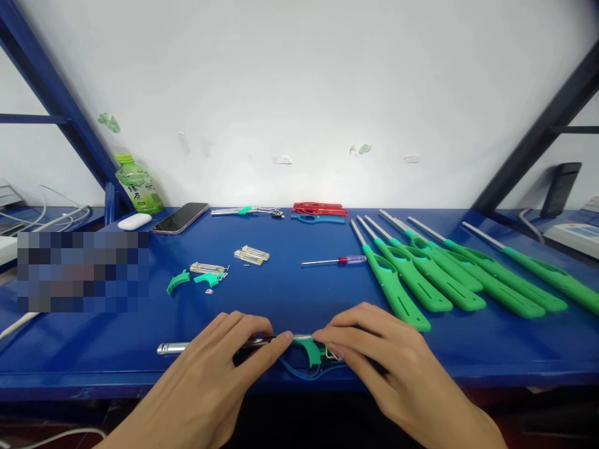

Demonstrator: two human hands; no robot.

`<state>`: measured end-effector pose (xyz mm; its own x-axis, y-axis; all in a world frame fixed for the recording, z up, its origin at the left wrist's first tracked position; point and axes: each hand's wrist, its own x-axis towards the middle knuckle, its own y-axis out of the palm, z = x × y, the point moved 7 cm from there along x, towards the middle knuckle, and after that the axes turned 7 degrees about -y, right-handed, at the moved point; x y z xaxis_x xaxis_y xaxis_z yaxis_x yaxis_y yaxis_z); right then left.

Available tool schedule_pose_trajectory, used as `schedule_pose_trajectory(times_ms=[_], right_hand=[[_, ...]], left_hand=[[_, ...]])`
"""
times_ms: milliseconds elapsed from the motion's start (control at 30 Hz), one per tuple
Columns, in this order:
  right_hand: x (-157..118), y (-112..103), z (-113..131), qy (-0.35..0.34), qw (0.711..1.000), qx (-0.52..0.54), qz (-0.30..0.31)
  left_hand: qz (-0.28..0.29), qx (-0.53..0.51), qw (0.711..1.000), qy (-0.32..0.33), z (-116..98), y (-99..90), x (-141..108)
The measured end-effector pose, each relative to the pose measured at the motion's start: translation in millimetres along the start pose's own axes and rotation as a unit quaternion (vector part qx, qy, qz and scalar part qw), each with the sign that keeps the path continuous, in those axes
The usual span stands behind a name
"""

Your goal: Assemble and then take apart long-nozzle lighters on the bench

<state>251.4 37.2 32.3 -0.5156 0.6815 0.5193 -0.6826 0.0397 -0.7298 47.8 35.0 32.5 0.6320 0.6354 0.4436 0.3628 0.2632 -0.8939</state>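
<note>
At the near edge of the table [271,299], the left hand [219,362] grips the lighter [312,352] by its barrel [172,348] while the right hand [386,346] pinches a pale part [331,353], apparently seating pieces, which likely calls for exact alignment next.

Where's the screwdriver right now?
Head view, just right of centre on the blue table: the screwdriver lies immediately left of the green lighters, beyond the right hand.
</note>
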Motion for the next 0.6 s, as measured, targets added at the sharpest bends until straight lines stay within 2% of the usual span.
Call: schedule_pose_trajectory(times_ms=[233, 600], right_hand=[[0.3, -1.2, 3.4, -0.002, 1.000, -0.016, -0.005], [-0.7, -3.4, 5.6, -0.044, 0.998, -0.033, -0.032]], left_hand=[[-0.015, -0.006, 1.000, 0.010, 0.5, -2.4, 2.6], [-0.021, -0.024, 0.999, 0.014, -2.9, -4.4, 5.2]])
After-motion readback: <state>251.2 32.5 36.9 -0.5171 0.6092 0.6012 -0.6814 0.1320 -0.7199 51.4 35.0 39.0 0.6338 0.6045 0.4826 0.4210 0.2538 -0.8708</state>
